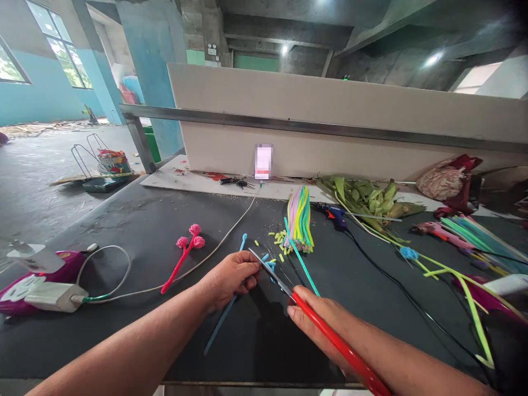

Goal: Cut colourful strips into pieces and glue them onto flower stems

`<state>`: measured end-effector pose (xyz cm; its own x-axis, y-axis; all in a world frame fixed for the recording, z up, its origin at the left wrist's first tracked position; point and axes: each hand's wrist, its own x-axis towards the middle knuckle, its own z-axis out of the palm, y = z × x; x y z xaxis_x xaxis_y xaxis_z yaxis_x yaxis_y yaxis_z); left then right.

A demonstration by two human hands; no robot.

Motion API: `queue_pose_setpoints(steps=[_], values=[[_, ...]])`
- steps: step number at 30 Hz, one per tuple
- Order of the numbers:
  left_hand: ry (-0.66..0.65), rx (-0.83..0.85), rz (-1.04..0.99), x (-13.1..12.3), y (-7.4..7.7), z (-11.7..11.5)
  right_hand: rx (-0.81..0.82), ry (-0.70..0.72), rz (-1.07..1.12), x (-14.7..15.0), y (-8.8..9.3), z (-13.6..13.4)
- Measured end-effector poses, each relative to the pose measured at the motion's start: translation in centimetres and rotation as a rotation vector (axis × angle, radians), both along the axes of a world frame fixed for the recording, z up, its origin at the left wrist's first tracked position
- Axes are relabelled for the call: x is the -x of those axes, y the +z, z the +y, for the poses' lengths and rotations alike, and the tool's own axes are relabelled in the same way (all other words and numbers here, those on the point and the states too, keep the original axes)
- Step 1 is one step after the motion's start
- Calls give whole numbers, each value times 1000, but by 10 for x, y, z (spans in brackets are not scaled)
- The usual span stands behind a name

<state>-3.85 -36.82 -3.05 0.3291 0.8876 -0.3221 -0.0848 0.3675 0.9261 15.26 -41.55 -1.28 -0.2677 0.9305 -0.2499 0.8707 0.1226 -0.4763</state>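
Note:
My left hand [231,278] is closed in a pinch around a light blue pipe cleaner [223,319] that slants down across the dark table [136,220]. My right hand [325,324] grips red-handled scissors [325,330]; their metal blades [270,272] point up-left and reach the blue pipe cleaner at my left fingertips. A teal pipe cleaner [301,261] lies just beyond the blades. Small yellow and blue cut bits [278,242] are scattered in front.
A bundle of pastel pipe cleaners [300,220] lies behind the cuttings. A pink flower-shaped piece [185,253] rests left. A blue glue gun [334,214], green husks [367,201], more stems at right, and a power strip [45,291] with cables at left.

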Motion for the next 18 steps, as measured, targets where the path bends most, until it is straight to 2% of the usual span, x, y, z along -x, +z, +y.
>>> queue_pose_setpoints(steps=[6, 12, 18], values=[[0, -4, 28, 0, -1, 0, 28, -6, 27, 1, 3, 0], [-4, -9, 29, 0, -6, 3, 13, -72, 60, 5, 12, -3], [25, -1, 61, -1, -5, 3, 104, 15, 101, 1, 12, 2]])
